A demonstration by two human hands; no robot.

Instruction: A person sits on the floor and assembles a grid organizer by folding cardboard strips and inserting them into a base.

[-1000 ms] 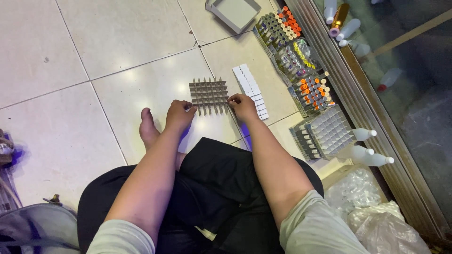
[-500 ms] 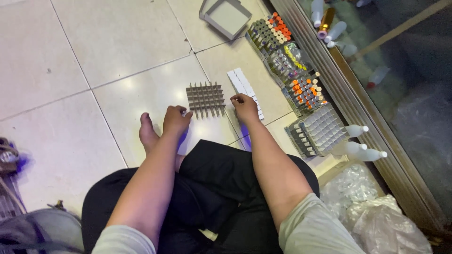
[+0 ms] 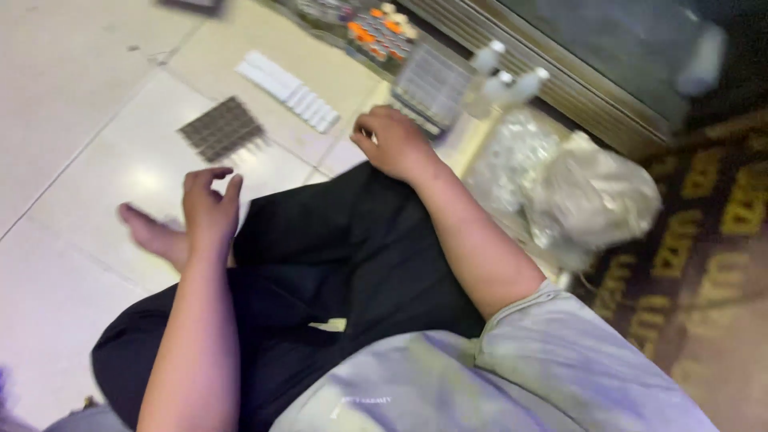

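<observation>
**Reach toward the clear vial rack**

The left hand [image 3: 210, 204] is held loosely curled, grasping nothing, above the bare foot [image 3: 152, 236]. The right hand [image 3: 396, 144] is closed beside the clear vial rack [image 3: 432, 80]; its contents cannot be told. The rack is best approached slowly, sparing the white bottles [image 3: 508, 76] beyond.

Head view, tilted down, close over lap [image 3: 336, 264]

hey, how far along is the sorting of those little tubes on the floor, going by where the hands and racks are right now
Looks done: the small grey rack stands alone on the tile, with the white strip beside it. In hand: nothing clearly; the left hand hovers open above the foot, while the right hand rests near the clear tube tray, though blur hides any grip. Seemingly left: the orange-capped tubes and white bottles, untouched along the wall.
</observation>
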